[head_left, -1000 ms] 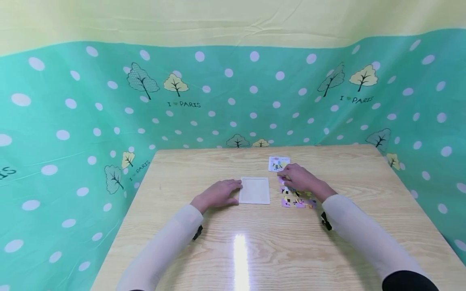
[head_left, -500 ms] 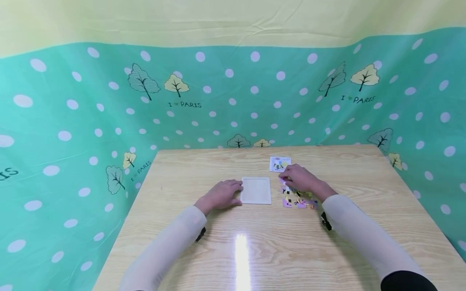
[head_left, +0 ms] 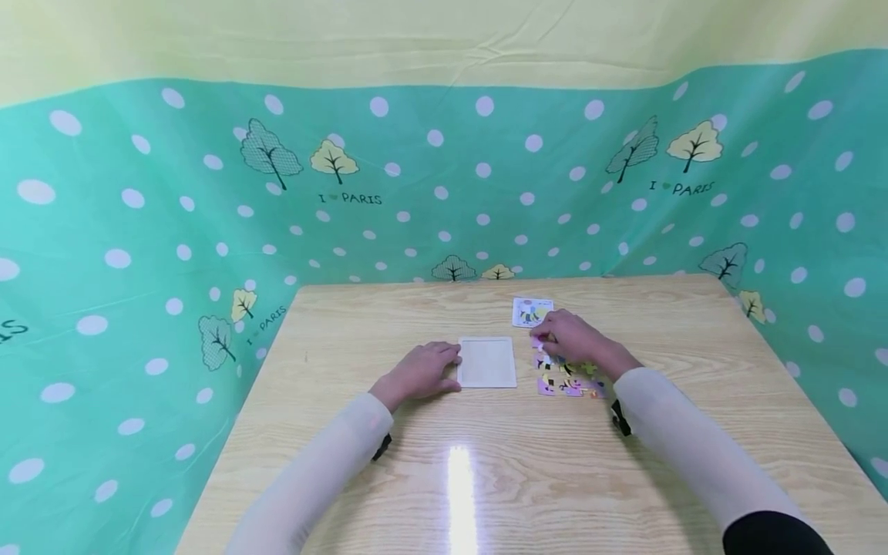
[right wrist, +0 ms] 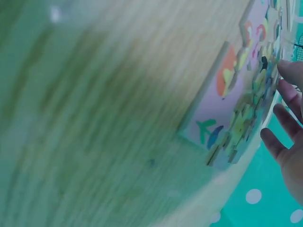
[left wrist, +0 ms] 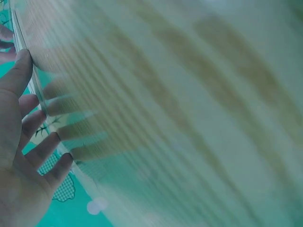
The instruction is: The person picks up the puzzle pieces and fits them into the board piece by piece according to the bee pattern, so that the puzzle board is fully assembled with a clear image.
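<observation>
A blank pale wooden board (head_left: 488, 362) lies flat at the middle of the table (head_left: 486, 478). My left hand (head_left: 422, 371) rests flat beside it, fingertips touching its left edge; the left wrist view shows that hand (left wrist: 23, 142) with straight fingers along the board's rim (left wrist: 37, 90). A cluster of colourful puzzle pieces (head_left: 567, 381) lies right of the board. My right hand (head_left: 570, 337) lies over its far part, fingertips touching a pink piece (head_left: 537, 338). In the right wrist view the right hand's fingers (right wrist: 289, 118) look loosely spread beside the pieces (right wrist: 241, 109).
A small picture card (head_left: 532, 311) lies on the table just beyond my right hand. A green dotted cloth (head_left: 444, 193) walls in the table at the back and both sides. A bright light glare (head_left: 459, 493) sits on the near tabletop.
Almost nothing differs; my right hand's fingertips shifted slightly at the far edge of the pieces. The left hand stayed at the board's edge.
</observation>
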The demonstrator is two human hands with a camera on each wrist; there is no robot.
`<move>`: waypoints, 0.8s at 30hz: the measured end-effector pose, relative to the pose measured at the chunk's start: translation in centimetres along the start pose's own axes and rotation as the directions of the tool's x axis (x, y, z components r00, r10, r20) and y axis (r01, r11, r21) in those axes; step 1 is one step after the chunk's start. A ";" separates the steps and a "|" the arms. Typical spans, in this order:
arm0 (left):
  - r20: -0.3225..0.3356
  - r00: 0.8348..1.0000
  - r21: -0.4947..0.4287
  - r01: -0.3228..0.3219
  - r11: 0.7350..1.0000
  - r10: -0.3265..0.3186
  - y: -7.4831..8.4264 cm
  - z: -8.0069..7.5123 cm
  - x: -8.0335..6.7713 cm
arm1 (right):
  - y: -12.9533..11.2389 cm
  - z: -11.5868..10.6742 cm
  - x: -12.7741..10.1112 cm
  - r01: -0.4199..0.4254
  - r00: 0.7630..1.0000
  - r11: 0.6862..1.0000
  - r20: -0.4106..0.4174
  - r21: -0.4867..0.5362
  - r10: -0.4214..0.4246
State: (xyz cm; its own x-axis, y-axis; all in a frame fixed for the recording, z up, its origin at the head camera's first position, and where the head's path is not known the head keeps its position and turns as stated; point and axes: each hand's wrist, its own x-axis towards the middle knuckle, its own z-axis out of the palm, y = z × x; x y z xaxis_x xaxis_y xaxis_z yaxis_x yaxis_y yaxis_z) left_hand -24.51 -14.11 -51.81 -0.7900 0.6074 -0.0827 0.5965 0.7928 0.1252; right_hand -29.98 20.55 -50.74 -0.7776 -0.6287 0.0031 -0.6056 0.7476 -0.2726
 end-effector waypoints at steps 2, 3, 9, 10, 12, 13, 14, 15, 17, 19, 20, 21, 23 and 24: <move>-0.003 1.000 0.001 -0.001 1.000 0.001 0.0 -0.1 0.0 | 0.0 -0.1 0.1 -0.009 1.000 1.000 -0.006 0.020 0.009; -0.003 1.000 0.001 -0.002 1.000 0.002 0.0 -0.1 0.1 | 0.0 -0.2 0.2 -0.016 1.000 0.999 -0.010 0.033 0.016; -0.011 1.000 -0.008 -0.017 1.000 0.017 0.3 -0.5 0.2 | -0.6 -0.1 0.6 -0.052 0.999 0.992 -0.011 0.116 0.054; -0.012 1.000 -0.015 -0.019 1.000 0.019 0.4 -0.5 0.2 | -0.7 -0.1 0.7 -0.051 0.999 0.991 -0.009 0.127 0.052; -0.013 1.000 -0.026 -0.021 0.999 0.021 0.4 -0.6 0.1 | -1.2 0.0 0.9 -0.040 0.999 0.990 -0.011 0.137 0.042; -0.010 1.000 -0.026 -0.019 0.999 0.019 0.4 -0.6 0.1 | -1.4 0.0 1.1 -0.033 0.999 0.990 -0.016 0.139 0.036; -0.010 1.000 -0.025 -0.018 1.000 0.017 0.4 -0.6 0.0 | -1.7 0.1 1.3 -0.021 1.000 0.990 -0.019 0.142 0.024; -0.009 1.000 -0.022 -0.014 1.000 0.014 0.4 -0.6 0.0 | -2.0 0.1 1.5 -0.012 1.000 0.989 -0.025 0.150 0.016; -0.006 1.000 -0.017 -0.006 1.000 0.006 0.4 -0.6 -0.1 | -2.6 0.2 1.9 0.010 0.999 0.987 -0.034 0.159 -0.005; -0.003 1.000 -0.011 -0.001 1.000 0.000 0.3 -0.6 -0.1 | -3.1 0.4 2.5 0.030 0.999 0.987 -0.041 0.158 -0.024; -0.003 1.000 -0.011 0.001 1.000 -0.001 0.3 -0.6 -0.1 | -3.4 0.5 2.8 0.040 0.999 0.986 -0.042 0.160 -0.034; -0.002 1.000 -0.011 0.001 1.000 -0.001 0.3 -0.6 -0.1 | -3.7 0.6 3.0 0.044 0.998 0.986 -0.042 0.162 -0.037; -0.001 1.000 -0.010 -0.001 1.000 0.001 0.3 -0.7 -0.1 | -4.3 0.8 3.5 0.048 0.998 0.985 -0.041 0.163 -0.042; -0.001 1.000 -0.008 -0.002 1.000 0.001 0.3 -0.7 -0.1 | -4.6 0.9 3.8 0.049 0.998 0.986 -0.040 0.157 -0.043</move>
State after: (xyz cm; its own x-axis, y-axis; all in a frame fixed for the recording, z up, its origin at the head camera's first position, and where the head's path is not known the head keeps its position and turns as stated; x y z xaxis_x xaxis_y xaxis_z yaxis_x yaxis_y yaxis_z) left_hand -24.35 -14.00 -51.10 -0.7893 0.6086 -0.0818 0.5965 0.7915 0.1335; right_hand -29.99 14.56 -50.34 -0.7568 -0.6515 0.0530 -0.6089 0.6733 -0.4195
